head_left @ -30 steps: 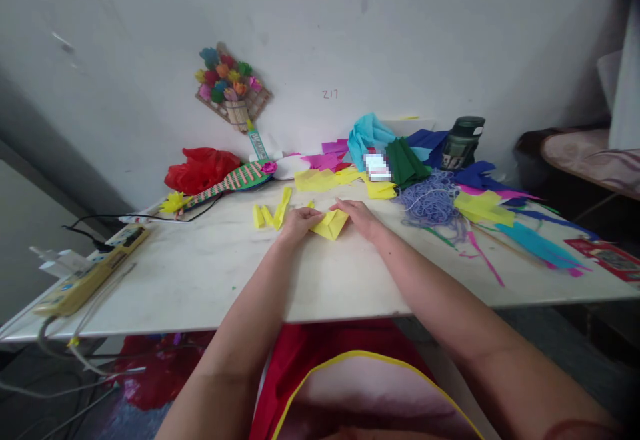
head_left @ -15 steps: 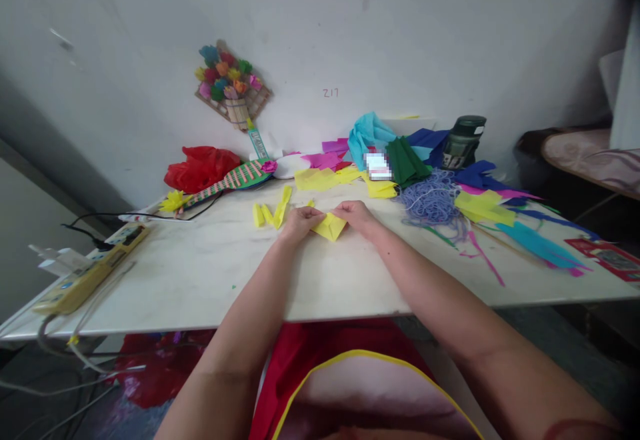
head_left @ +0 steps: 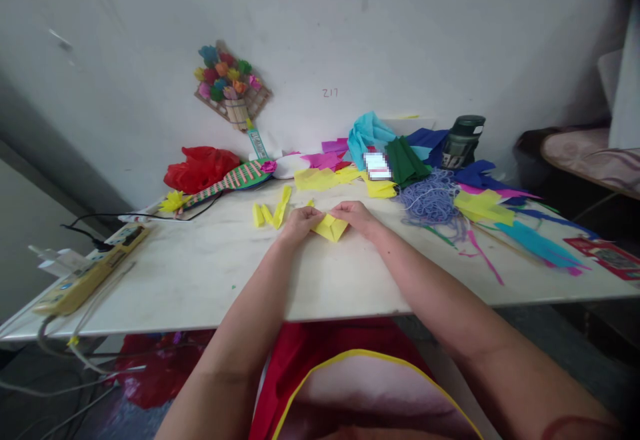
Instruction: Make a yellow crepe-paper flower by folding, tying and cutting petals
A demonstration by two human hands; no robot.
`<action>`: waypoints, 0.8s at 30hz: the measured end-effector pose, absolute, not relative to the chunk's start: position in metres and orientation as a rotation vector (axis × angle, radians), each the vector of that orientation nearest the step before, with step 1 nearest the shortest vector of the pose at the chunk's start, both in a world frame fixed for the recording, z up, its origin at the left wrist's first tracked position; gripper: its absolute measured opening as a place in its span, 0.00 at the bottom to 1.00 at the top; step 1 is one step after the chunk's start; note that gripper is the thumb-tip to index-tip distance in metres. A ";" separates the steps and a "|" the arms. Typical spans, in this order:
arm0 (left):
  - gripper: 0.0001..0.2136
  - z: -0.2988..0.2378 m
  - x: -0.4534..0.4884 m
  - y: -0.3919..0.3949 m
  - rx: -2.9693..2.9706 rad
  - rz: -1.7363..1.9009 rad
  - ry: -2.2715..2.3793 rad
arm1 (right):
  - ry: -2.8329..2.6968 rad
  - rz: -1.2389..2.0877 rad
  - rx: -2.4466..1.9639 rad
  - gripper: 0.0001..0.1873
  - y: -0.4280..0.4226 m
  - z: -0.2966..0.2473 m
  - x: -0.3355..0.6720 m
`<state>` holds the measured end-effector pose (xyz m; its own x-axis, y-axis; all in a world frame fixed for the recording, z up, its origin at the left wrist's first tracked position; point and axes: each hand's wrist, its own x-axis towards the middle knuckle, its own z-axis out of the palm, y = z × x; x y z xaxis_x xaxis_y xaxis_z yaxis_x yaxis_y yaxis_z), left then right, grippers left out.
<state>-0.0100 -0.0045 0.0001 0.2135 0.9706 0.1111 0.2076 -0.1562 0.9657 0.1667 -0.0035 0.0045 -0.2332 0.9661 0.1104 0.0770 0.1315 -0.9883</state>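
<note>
Holding folded yellow paper point(head_left: 331, 228) on the middle of the table point(head_left: 200, 273).
Pinching its far edge with the curled fingertips of left hand point(head_left: 300, 221) and right hand point(head_left: 356, 216), with yellow strips point(head_left: 273, 213) just left, purple string point(head_left: 430, 201) right.

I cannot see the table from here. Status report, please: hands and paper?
Left hand and right hand both hold yellow paper on table. Yellow strips lie left of it, apart.

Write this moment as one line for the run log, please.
left hand: pinches yellow paper | right hand: pinches same paper | paper: folded, on table | nearby: yellow strips, purple yarn
</note>
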 end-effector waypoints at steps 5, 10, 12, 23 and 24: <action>0.16 0.001 -0.009 -0.006 1.528 1.031 1.126 | -1.527 1.149 -1.132 0.12 -0.003 0.005 0.164; 0.19 0.002 -0.009 -0.006 1.385 1.026 1.108 | -1.507 1.084 -1.139 0.13 -0.005 0.008 0.163; 0.19 0.002 -0.010 -0.006 1.368 1.021 1.122 | -1.500 1.089 -1.135 0.14 -0.005 0.007 0.163; 0.19 0.001 -0.010 -0.007 1.465 1.020 1.141 | -1.465 1.200 -1.117 0.12 -0.004 0.004 0.163; 0.19 0.001 -0.009 -0.007 1.471 1.011 1.130 | -1.468 1.209 -1.110 0.12 -0.004 0.004 0.163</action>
